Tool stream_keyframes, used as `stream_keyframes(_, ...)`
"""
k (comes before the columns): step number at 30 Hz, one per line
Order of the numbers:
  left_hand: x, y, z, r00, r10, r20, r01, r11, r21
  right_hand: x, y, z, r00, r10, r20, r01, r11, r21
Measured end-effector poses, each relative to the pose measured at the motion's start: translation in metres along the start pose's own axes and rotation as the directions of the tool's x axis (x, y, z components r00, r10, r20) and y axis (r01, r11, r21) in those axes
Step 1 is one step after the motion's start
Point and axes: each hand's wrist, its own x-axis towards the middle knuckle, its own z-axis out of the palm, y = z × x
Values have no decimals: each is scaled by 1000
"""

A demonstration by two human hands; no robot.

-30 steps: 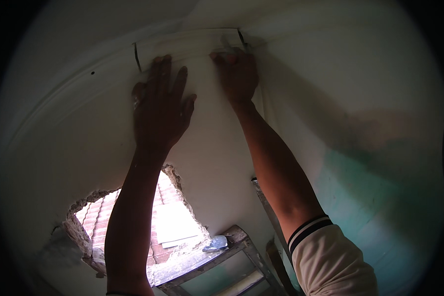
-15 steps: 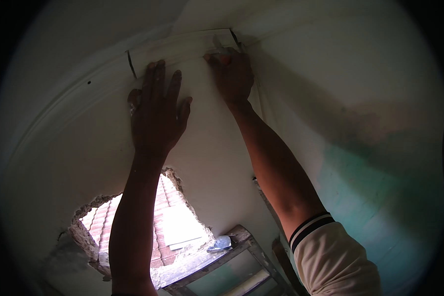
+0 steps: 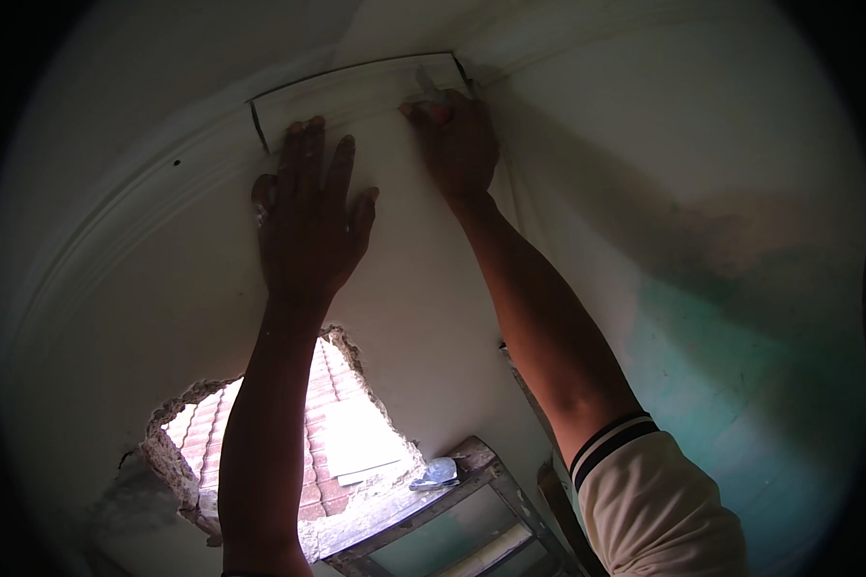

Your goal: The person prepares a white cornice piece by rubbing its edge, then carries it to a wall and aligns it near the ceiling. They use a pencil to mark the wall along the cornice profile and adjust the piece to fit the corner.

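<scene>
A short pale length of cornice moulding lies along the top of the wall, close to the corner. Dark gaps show at its two ends and along its upper edge. My left hand is flat with fingers stretched, its fingertips on the moulding's lower edge near the left end. Closed near the right end, my right hand grips what looks like a putty knife, with a pale blade and a reddish part by the fingers. Its handle is mostly hidden in the hand.
More cornice curves away to the left. Below is a rough-edged wall opening with roof tiles outside. Under my arms stands a paint-spotted ladder, with a small bluish crumpled item beside its top. The right wall has green patches.
The dark gap along the moulding's upper edge has widened and now runs nearly its whole length. Both hands keep nearly the same places; the view has shifted slightly.
</scene>
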Motion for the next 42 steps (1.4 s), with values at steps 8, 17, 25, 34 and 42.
stream_keyframes(8, 2, 2, 0, 1000, -2, 15, 1, 1000, 23, 0, -1, -4, 1000, 22, 9, -22, 1000, 7)
stream_keyframes(17, 1, -1, 1, 1000, 16, 15, -16, 1000, -8, 0, 2, 0, 1000, -3, -2, 3, 1000, -20)
stream_keyframes(25, 2, -1, 0, 999, 11, 30, -11, 1000, 10, 0, 1, 1, 1000, -6, -3, 6, 1000, -21)
stream_keyframes(34, 1, -1, 1, 999, 6, 34, -7, 1000, 15, -1, 0, 0, 1000, -4, 1, 4, 1000, -14)
stream_keyframes(42, 1, 0, 5, 1000, 19, 9, -19, 1000, 24, 1, 10, 4, 997, -60, -49, 59, 998, -15)
